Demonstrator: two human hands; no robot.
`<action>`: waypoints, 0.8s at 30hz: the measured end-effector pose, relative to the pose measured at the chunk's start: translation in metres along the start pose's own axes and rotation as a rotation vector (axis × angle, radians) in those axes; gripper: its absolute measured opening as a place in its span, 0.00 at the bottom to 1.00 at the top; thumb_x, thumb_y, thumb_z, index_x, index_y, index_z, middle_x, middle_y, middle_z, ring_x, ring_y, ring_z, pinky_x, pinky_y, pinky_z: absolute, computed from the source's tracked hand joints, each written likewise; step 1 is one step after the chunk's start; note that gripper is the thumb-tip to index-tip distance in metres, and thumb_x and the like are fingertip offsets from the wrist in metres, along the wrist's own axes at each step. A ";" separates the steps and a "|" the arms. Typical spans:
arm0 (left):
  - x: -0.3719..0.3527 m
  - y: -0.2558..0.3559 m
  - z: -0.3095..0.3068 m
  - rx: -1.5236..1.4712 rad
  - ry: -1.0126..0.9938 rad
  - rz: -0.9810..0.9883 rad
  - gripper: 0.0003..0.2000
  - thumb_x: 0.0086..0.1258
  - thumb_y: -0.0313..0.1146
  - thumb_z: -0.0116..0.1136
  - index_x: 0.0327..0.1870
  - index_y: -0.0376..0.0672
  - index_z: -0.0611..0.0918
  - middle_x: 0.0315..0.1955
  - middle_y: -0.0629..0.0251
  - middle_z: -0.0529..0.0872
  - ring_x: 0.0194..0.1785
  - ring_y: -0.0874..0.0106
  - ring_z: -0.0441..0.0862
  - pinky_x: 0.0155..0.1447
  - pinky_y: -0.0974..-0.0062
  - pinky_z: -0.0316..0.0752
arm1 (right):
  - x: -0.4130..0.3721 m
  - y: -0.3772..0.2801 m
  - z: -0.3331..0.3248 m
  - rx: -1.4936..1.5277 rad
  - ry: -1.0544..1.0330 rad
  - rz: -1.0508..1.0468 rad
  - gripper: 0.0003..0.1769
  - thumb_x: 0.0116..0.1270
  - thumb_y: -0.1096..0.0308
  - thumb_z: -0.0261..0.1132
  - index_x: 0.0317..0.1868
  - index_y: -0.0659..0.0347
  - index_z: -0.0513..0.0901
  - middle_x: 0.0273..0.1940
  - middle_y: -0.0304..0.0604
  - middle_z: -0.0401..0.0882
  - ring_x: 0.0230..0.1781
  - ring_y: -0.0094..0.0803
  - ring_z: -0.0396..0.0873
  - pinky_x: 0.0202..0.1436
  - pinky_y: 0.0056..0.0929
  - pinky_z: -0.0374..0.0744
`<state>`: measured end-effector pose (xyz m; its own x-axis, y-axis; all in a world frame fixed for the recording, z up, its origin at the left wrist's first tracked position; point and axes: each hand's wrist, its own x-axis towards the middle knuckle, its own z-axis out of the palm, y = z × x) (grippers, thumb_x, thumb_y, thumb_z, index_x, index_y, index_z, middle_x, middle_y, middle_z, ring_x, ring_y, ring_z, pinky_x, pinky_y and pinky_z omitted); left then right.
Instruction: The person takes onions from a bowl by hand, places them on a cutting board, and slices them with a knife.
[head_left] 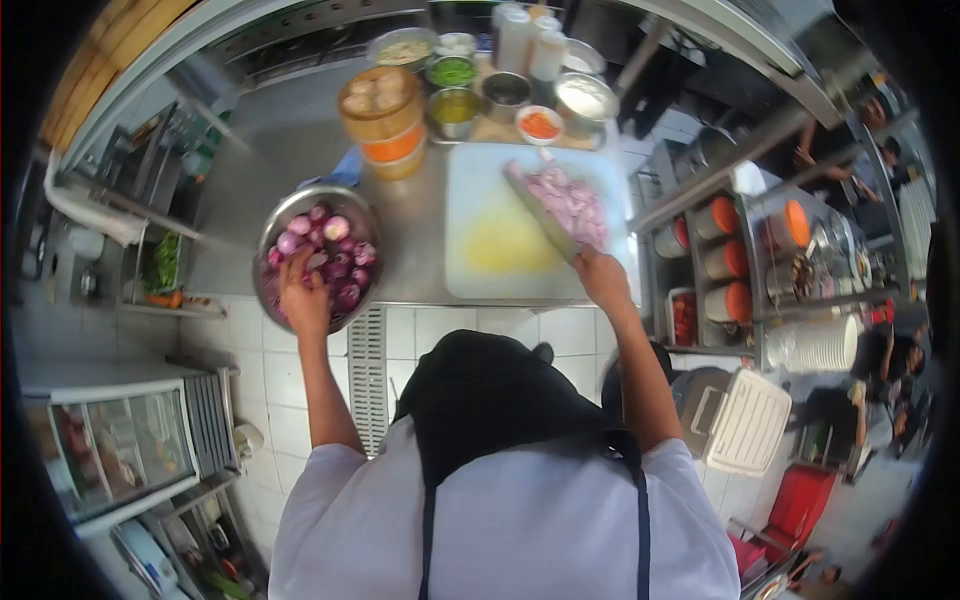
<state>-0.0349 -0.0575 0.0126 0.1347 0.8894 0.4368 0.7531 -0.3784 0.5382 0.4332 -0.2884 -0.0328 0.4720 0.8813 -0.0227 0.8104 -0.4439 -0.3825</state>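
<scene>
My left hand reaches into a metal bowl at the left of the counter, its fingers apart and touching the red onions. The onions look peeled, purple with a few paler ones. No onion is visibly lifted. My right hand is shut on the handle of a knife, whose blade points up and left across a white cutting board. Chopped red onion lies in a pile beside the blade, on its far right side. A blurred yellow patch shows on the board's near left part.
Behind the board stand a bamboo steamer, a bowl of green herbs, a bowl of orange pieces and squeeze bottles. Shelves with orange-lidded tubs are on the right. Other people are at the far right.
</scene>
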 end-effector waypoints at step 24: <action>0.091 -0.077 0.017 0.431 -0.184 0.031 0.16 0.64 0.44 0.72 0.48 0.46 0.91 0.41 0.48 0.93 0.46 0.47 0.90 0.52 0.51 0.85 | -0.038 -0.064 -0.022 1.385 -0.270 0.604 0.13 0.78 0.56 0.63 0.47 0.57 0.75 0.25 0.36 0.72 0.16 0.25 0.68 0.20 0.28 0.71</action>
<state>-0.0700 0.0572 -0.0016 0.2441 0.9248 0.2917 0.9405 -0.2991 0.1610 0.3712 -0.2973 0.0123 0.4020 0.7011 -0.5890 -0.4942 -0.3754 -0.7841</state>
